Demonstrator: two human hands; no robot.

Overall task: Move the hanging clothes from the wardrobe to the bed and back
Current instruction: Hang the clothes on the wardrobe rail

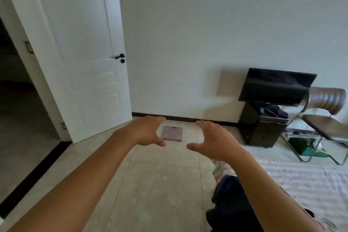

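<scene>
Both arms reach forward into the middle of the frame. The left hand (148, 131) and the right hand (213, 140) are held side by side, palms facing each other with a gap between them, fingers spread and only loosely bent, thumbs low. Neither hand holds or touches anything.

The clothes (228, 192) lie in the lower right of the frame, below and behind the right hand, under the right forearm: a dark garment and a paler one bunched at the near edge of the bed (305, 184), whose striped pinkish cover fills the lower right corner. The clothes are well apart from both hands; the left hand is the farther of the two. Whether hangers are with them cannot be told.

Between the hands, farther off on the tiled floor (160, 184), sits a pinkish bathroom scale (172, 132) near the wall's dark skirting. A white door (81, 52) with a black handle stands open in the upper left of the frame. At the right edge, a dark television (276, 85) sits on a dark cabinet (261, 130), and a brown chair (327, 111) with a metal frame stands beside it.
</scene>
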